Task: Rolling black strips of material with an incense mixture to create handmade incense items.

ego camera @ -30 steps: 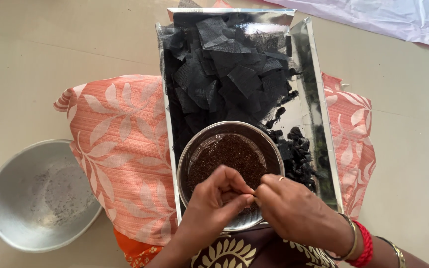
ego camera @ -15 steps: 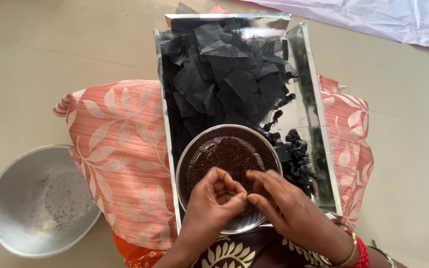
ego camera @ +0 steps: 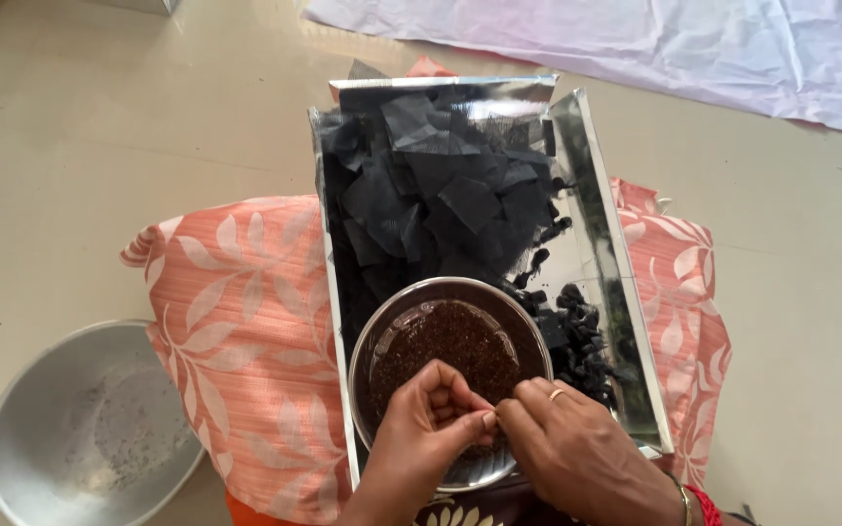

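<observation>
Over one round metal bowl [ego camera: 382, 336] of dark brown grains, two hands meet: left hand [ego camera: 431, 433] and right hand [ego camera: 577, 453], each grip pinched on something too small to tell. The bowl sits in one shiny tray [ego camera: 601, 234] of black scraps [ego camera: 440, 200]; a second, grey bowl [ego camera: 90, 429] lies on the floor.

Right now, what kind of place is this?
Probably a home floor used as a craft spot, not a workshop: smooth tiled floor, a leaf-print cloth under a shiny tray of black paper squares, and a steel bowl set straight on the ground.
</observation>
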